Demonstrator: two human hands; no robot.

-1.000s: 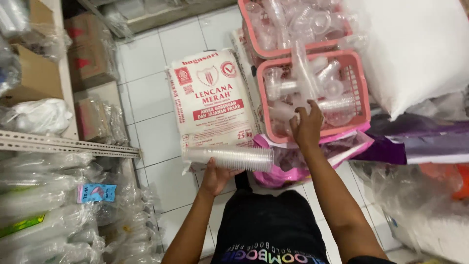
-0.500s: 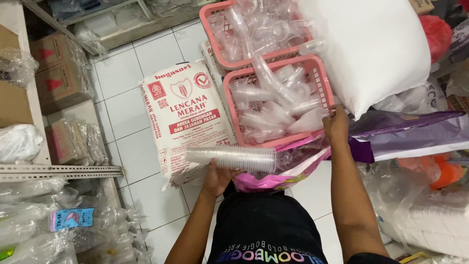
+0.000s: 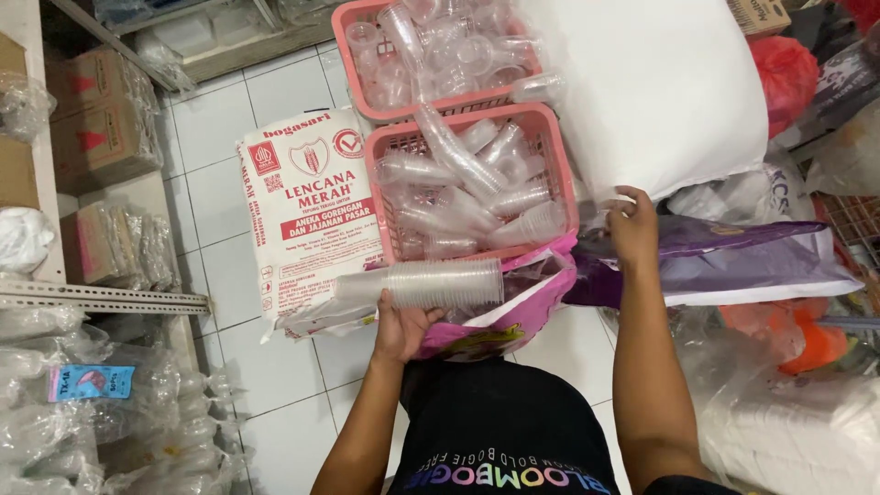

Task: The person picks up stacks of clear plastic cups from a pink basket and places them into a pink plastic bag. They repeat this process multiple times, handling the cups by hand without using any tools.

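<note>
A big white sack (image 3: 655, 87) leans at the top right, soft and puffy like a pillow. Next to it on the tiled floor (image 3: 220, 119) lies a flat white flour bag (image 3: 307, 215) with red print. It lies flat, so it makes a spot to rest things on.

Two pink baskets (image 3: 564, 174) sit side by side between the flour bag and the white sack. They are full of clear plastic cups in long sleeves. The cups lie every which way, so it looks like they are just dropped in there to be kept together.

A purple bag (image 3: 724, 261) lies to the right, and a pink bag (image 3: 513, 316) sits just under the near basket.

The left hand (image 3: 403, 325) holds a stack of clear cups (image 3: 431, 282) from below. The fingers curl up around it, closed on the stack, and the stack lies sideways across the palm, just in front of the near basket and above the edge of the flour bag. Held from under like that, the light cups will not slip out.

The right hand (image 3: 632, 225) rests on the edge of the purple bag, beside the basket corner. Its fingers bend down loosely, and I cannot tell if they pinch anything.

Half a second ago the right hand was in about the same place, on the bag. A second ago it was up in the near basket. The left hand has held the stack the whole time.
</note>
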